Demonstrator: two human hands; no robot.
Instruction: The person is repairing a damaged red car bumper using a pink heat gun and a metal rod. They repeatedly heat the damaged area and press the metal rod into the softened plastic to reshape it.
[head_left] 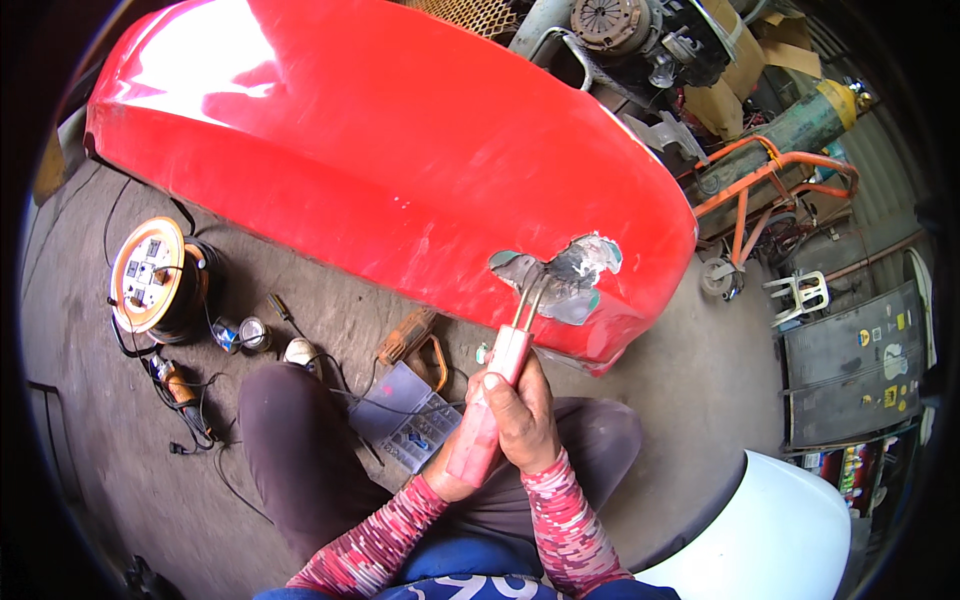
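Observation:
My right hand (522,415) wraps round a pale red, boxy hand tool (502,378) with two metal prongs. My left hand (452,465) holds the same tool lower down, partly hidden beneath it. The prongs reach into a ragged, grey damaged patch (575,280) on a large red curved body panel (420,150); whether they touch it is unclear. Below the panel, beside my legs, lie an orange power tool (403,340) and an open compartment box (390,410) with small parts.
An orange cable reel (145,277), grinder (177,390), jars (254,335) and cables are on the concrete floor (120,480) at left. At right stand a gas cylinder (800,125) on an orange trolley (745,200), a dark sticker-covered cabinet (840,370) and a white panel (760,530). Mechanical parts (610,25) lie behind.

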